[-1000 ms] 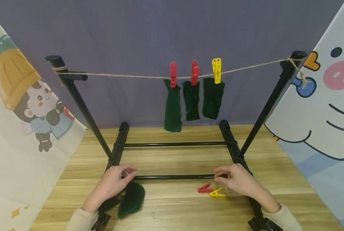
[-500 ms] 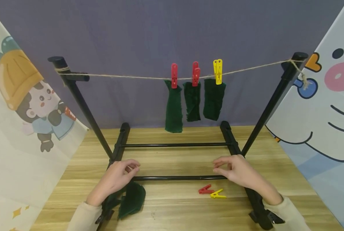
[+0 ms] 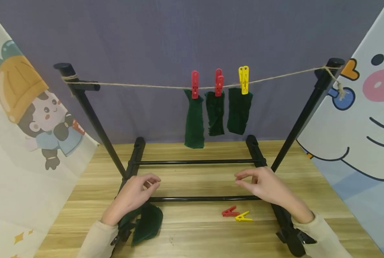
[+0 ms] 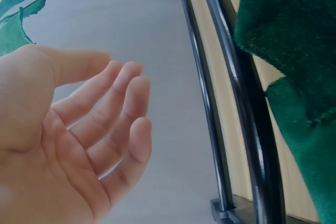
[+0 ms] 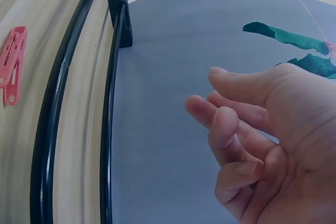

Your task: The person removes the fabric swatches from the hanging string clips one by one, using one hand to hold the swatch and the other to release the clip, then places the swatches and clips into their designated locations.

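My left hand (image 3: pixel 134 196) hovers over the rack's left side with loosely bent fingers and holds nothing. Below it on the table lie dark green cloth pieces (image 3: pixel 148 224), partly hidden by hand and frame. My right hand (image 3: pixel 264 184), likewise empty, has thumb and forefinger apart near the right side of the rack. A red clothespin (image 3: pixel 229 211) and a yellow clothespin (image 3: pixel 243 216) lie together to its lower left. Three green cloths (image 3: pixel 194 123) hang from the string (image 3: pixel 140 85), two under red clothespins (image 3: pixel 195 84) and the rightmost under a yellow clothespin (image 3: pixel 244 80).
A black rack stands on the wooden table (image 3: pixel 192 233), with crossbars (image 3: pixel 198 199) low down and a left post (image 3: pixel 95 114) and right post (image 3: pixel 299 125) holding the string. A grey-blue backdrop (image 3: pixel 146 36) is behind, with cartoon-printed panels at both sides.
Both hands have risen slightly in the head view and drawn a little inward, toward each other. The cloths and clothespins keep their places, apart from a slight shift of the view.
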Demonstrator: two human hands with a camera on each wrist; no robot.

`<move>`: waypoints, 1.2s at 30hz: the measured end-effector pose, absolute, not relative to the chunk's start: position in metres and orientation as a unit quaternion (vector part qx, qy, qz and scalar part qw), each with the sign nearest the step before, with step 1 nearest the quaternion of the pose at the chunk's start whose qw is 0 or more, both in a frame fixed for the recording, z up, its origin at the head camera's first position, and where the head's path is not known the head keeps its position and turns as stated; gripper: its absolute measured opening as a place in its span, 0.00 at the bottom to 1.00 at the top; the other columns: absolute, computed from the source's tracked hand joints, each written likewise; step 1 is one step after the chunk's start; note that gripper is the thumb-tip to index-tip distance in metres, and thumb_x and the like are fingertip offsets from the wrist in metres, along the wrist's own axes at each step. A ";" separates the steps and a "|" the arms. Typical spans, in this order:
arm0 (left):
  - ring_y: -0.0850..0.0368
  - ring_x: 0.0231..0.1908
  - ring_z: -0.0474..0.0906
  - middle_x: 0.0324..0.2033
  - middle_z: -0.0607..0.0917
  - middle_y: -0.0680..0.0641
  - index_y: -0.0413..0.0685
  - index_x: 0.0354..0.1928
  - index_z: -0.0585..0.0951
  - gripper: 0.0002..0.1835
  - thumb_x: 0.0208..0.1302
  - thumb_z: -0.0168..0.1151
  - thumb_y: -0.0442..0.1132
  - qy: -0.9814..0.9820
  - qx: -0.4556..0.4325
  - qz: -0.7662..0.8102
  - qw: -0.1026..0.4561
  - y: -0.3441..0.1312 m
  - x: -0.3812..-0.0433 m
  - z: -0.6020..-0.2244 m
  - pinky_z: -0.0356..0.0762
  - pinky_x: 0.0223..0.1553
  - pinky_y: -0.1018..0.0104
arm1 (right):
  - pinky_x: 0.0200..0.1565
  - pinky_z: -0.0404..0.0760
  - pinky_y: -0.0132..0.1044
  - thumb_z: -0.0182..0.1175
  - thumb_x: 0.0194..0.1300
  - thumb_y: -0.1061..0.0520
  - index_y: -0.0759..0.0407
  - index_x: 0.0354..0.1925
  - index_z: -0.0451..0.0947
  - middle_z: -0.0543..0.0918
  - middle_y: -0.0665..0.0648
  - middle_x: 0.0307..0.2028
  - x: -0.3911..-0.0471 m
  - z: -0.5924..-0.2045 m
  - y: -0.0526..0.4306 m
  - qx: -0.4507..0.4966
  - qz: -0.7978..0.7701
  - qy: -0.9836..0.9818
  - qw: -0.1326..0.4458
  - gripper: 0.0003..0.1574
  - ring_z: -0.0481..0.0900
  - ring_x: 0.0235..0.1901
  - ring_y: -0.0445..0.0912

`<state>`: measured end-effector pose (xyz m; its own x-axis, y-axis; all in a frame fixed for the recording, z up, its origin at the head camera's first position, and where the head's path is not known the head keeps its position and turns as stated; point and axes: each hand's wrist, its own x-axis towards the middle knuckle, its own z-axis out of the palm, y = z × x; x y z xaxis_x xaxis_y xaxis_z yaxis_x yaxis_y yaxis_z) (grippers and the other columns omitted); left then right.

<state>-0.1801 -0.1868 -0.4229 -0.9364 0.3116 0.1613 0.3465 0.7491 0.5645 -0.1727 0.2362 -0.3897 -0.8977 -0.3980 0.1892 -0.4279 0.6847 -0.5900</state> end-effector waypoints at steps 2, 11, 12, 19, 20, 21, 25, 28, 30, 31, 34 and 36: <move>0.68 0.33 0.79 0.35 0.83 0.65 0.65 0.44 0.83 0.07 0.68 0.59 0.48 -0.933 -0.177 -0.311 0.037 -0.185 -0.181 -0.421 0.77 0.34 0.65 | 0.10 0.59 0.31 0.63 0.62 0.40 0.38 0.44 0.84 0.81 0.37 0.20 -0.173 -0.388 0.235 0.223 0.326 -0.918 0.028 0.13 0.56 0.06 0.36; 0.68 0.35 0.78 0.36 0.82 0.65 0.66 0.44 0.82 0.07 0.68 0.58 0.49 -0.926 -0.182 -0.329 0.043 -0.182 -0.181 -0.414 0.77 0.35 0.66 | 0.10 0.56 0.31 0.62 0.62 0.38 0.34 0.42 0.83 0.66 0.38 0.07 -0.175 -0.375 0.229 0.227 0.315 -0.919 0.074 0.11 0.57 0.07 0.37; 0.68 0.35 0.78 0.36 0.82 0.65 0.66 0.44 0.82 0.07 0.68 0.58 0.49 -0.925 -0.183 -0.331 0.043 -0.181 -0.182 -0.414 0.77 0.36 0.66 | 0.10 0.56 0.31 0.62 0.62 0.38 0.34 0.42 0.83 0.66 0.38 0.07 -0.175 -0.374 0.228 0.229 0.314 -0.918 0.078 0.11 0.57 0.07 0.36; 0.69 0.36 0.78 0.36 0.82 0.66 0.67 0.45 0.81 0.07 0.69 0.57 0.50 -0.919 -0.193 -0.341 0.047 -0.176 -0.184 -0.407 0.78 0.36 0.67 | 0.10 0.57 0.31 0.62 0.63 0.39 0.34 0.42 0.83 0.67 0.37 0.07 -0.178 -0.367 0.223 0.238 0.315 -0.913 0.097 0.10 0.58 0.07 0.36; 0.69 0.36 0.78 0.36 0.82 0.66 0.68 0.45 0.81 0.07 0.69 0.57 0.50 -0.918 -0.192 -0.343 0.047 -0.176 -0.185 -0.406 0.78 0.36 0.67 | 0.10 0.57 0.31 0.62 0.63 0.39 0.35 0.42 0.83 0.68 0.36 0.08 -0.178 -0.366 0.222 0.241 0.316 -0.912 0.101 0.10 0.59 0.08 0.37; 0.68 0.35 0.78 0.36 0.82 0.66 0.68 0.45 0.81 0.07 0.69 0.57 0.50 -0.918 -0.191 -0.345 0.047 -0.175 -0.185 -0.405 0.78 0.36 0.67 | 0.10 0.57 0.31 0.62 0.63 0.40 0.35 0.42 0.84 0.68 0.36 0.08 -0.179 -0.365 0.222 0.243 0.318 -0.910 0.104 0.10 0.59 0.08 0.37; 0.67 0.33 0.79 0.36 0.83 0.64 0.67 0.44 0.82 0.07 0.69 0.57 0.50 -0.912 -0.193 -0.359 0.054 -0.173 -0.188 -0.402 0.78 0.35 0.66 | 0.10 0.57 0.32 0.62 0.63 0.40 0.36 0.43 0.83 0.68 0.37 0.08 -0.181 -0.361 0.220 0.244 0.329 -0.905 0.114 0.10 0.59 0.07 0.37; 0.66 0.32 0.79 0.36 0.83 0.63 0.67 0.43 0.82 0.06 0.69 0.58 0.49 -0.907 -0.191 -0.369 0.061 -0.173 -0.191 -0.400 0.78 0.34 0.66 | 0.10 0.56 0.32 0.62 0.63 0.40 0.35 0.43 0.83 0.67 0.37 0.08 -0.183 -0.360 0.220 0.244 0.331 -0.904 0.120 0.10 0.58 0.07 0.37; 0.66 0.33 0.79 0.36 0.84 0.62 0.67 0.43 0.82 0.06 0.69 0.58 0.49 -0.905 -0.190 -0.375 0.062 -0.173 -0.192 -0.400 0.78 0.34 0.66 | 0.10 0.56 0.32 0.62 0.63 0.40 0.35 0.43 0.83 0.68 0.37 0.08 -0.184 -0.359 0.219 0.246 0.328 -0.903 0.127 0.10 0.58 0.07 0.36; 0.66 0.33 0.79 0.36 0.84 0.61 0.67 0.43 0.82 0.06 0.69 0.58 0.49 -0.905 -0.187 -0.376 0.060 -0.173 -0.193 -0.400 0.78 0.34 0.66 | 0.10 0.56 0.32 0.62 0.63 0.40 0.35 0.43 0.83 0.69 0.36 0.09 -0.184 -0.358 0.219 0.248 0.326 -0.903 0.130 0.10 0.58 0.07 0.36; 0.66 0.34 0.79 0.36 0.84 0.61 0.67 0.44 0.82 0.06 0.69 0.58 0.50 -0.905 -0.188 -0.378 0.060 -0.172 -0.194 -0.400 0.78 0.35 0.66 | 0.10 0.57 0.32 0.63 0.63 0.41 0.37 0.43 0.84 0.72 0.36 0.12 -0.186 -0.356 0.219 0.254 0.326 -0.900 0.136 0.10 0.59 0.07 0.36; 0.65 0.34 0.79 0.37 0.83 0.62 0.67 0.44 0.82 0.06 0.69 0.57 0.50 -0.903 -0.190 -0.380 0.061 -0.170 -0.195 -0.399 0.78 0.35 0.65 | 0.10 0.57 0.32 0.63 0.64 0.42 0.37 0.43 0.84 0.71 0.37 0.11 -0.186 -0.354 0.219 0.257 0.327 -0.899 0.140 0.10 0.59 0.07 0.36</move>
